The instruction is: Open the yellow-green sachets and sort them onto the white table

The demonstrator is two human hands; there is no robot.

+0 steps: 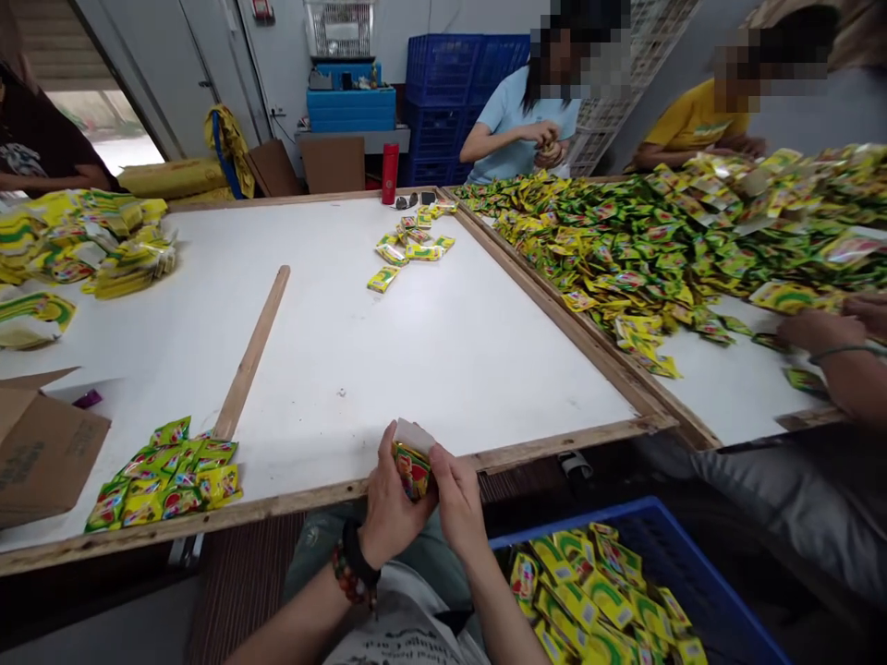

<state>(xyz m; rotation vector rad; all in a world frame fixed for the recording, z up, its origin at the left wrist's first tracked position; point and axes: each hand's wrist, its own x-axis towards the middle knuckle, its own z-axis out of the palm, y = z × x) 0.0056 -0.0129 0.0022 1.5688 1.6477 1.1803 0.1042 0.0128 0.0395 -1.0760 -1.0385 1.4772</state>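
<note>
White tbl, co-wkrs beyond | L hand + R hand both gripping yel/grn pack, white flap up, by near tbl edge | loose sachets + wood stick to L | blue crate w/ packs low R | big sachet heap R, past divider

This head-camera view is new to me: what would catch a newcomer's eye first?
Most likely the great heap of green and yellow sachets on the right, beyond the wooden divider. Next might come the red bottle, upright at the far edge of the white table. In the foreground, the left hand and right hand hold a small packet at the near edge.
</note>
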